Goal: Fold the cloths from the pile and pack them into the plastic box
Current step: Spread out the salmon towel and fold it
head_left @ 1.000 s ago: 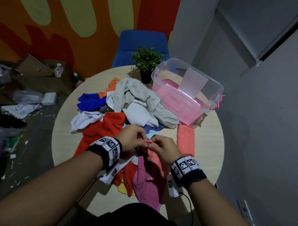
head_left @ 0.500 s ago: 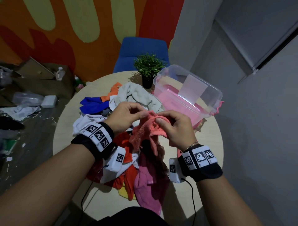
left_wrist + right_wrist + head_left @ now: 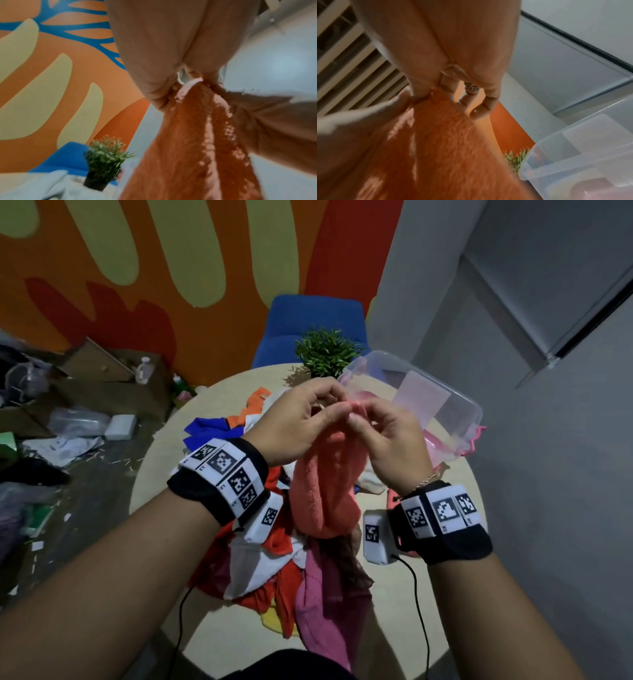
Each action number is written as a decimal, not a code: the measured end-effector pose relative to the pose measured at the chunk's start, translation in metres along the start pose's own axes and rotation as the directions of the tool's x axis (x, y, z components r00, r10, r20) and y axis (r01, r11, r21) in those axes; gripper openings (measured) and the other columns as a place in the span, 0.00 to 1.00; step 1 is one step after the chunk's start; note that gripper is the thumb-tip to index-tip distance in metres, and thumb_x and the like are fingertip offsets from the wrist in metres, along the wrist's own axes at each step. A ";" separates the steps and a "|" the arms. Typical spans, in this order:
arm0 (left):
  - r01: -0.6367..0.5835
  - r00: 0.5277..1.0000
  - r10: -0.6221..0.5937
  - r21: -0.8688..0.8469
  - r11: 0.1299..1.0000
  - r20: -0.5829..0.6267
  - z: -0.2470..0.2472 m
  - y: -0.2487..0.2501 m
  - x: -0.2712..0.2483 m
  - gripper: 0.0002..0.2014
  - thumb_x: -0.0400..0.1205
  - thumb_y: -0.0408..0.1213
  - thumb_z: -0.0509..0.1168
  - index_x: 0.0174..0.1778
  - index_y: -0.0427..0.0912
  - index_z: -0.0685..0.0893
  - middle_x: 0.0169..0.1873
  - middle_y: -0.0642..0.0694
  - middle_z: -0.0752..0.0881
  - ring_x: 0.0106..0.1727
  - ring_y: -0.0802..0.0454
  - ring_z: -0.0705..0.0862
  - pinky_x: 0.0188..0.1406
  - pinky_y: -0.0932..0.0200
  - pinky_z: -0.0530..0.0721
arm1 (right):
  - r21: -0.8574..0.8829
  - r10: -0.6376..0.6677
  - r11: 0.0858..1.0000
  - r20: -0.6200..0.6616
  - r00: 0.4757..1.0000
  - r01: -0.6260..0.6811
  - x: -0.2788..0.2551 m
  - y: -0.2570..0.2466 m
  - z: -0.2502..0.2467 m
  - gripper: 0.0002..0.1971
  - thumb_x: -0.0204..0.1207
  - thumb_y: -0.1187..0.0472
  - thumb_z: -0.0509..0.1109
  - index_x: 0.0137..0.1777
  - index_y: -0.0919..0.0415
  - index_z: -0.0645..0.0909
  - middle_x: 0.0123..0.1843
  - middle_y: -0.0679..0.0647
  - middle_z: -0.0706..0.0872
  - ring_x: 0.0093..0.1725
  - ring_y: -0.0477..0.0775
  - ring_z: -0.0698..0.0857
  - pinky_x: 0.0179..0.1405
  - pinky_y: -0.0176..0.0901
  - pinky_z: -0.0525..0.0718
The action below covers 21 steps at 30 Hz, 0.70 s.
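A coral terry cloth (image 3: 325, 484) hangs in the air above the pile of mixed cloths (image 3: 274, 563) on the round table (image 3: 150, 484). My left hand (image 3: 301, 422) and right hand (image 3: 383, 433) pinch its top edge side by side, fingertips almost touching. The left wrist view shows the coral cloth (image 3: 197, 142) dropping from the pinch, and the right wrist view shows the cloth (image 3: 445, 142) the same way. The clear plastic box (image 3: 445, 402) stands open behind my right hand, with pink cloth inside it.
A small potted plant (image 3: 325, 354) stands at the table's far edge beside the box, with a blue chair (image 3: 308, 320) behind it. Cardboard and litter (image 3: 68, 412) cover the floor to the left. A grey wall is close on the right.
Both hands have lifted the coral cloth from the pile near the table's front up to chest height, and it now hangs free below the fingers.
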<state>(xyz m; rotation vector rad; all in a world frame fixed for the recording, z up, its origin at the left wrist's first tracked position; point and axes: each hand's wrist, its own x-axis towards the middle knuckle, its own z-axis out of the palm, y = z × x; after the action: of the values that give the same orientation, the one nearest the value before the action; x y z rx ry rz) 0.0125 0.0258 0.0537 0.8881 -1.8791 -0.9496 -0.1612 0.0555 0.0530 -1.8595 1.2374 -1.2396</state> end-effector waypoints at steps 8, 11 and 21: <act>0.221 0.974 -0.229 0.271 0.937 -0.003 -0.007 -0.041 -0.033 0.03 0.81 0.37 0.74 0.46 0.44 0.86 0.41 0.52 0.88 0.45 0.58 0.85 0.46 0.51 0.81 | 0.118 0.093 0.990 -0.140 0.986 -0.077 0.006 0.006 -0.029 0.16 0.77 0.73 0.66 0.49 0.49 0.85 0.41 0.43 0.87 0.39 0.43 0.83 0.41 0.40 0.79; 0.172 0.982 -0.138 0.300 0.938 -0.130 -0.007 -0.027 -0.024 0.05 0.77 0.28 0.73 0.43 0.43 0.88 0.37 0.53 0.87 0.37 0.62 0.79 0.39 0.61 0.72 | 0.126 0.074 0.990 -0.034 0.997 -0.069 0.002 0.003 -0.033 0.16 0.71 0.73 0.74 0.54 0.54 0.85 0.49 0.49 0.89 0.44 0.46 0.85 0.47 0.40 0.82; 0.212 0.977 -0.174 0.497 0.841 -0.123 -0.045 -0.022 0.000 0.16 0.74 0.22 0.67 0.44 0.50 0.90 0.40 0.52 0.89 0.44 0.55 0.85 0.48 0.58 0.81 | 0.109 0.080 0.993 -0.351 0.933 -0.044 0.006 -0.005 -0.051 0.15 0.71 0.77 0.75 0.36 0.55 0.80 0.31 0.38 0.87 0.34 0.34 0.83 0.38 0.27 0.80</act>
<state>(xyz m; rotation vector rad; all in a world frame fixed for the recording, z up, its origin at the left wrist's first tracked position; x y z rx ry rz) 0.0568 0.0037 0.0513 1.4301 -2.0388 -0.5176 -0.2056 0.0535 0.0798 -1.5554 1.3786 -1.6222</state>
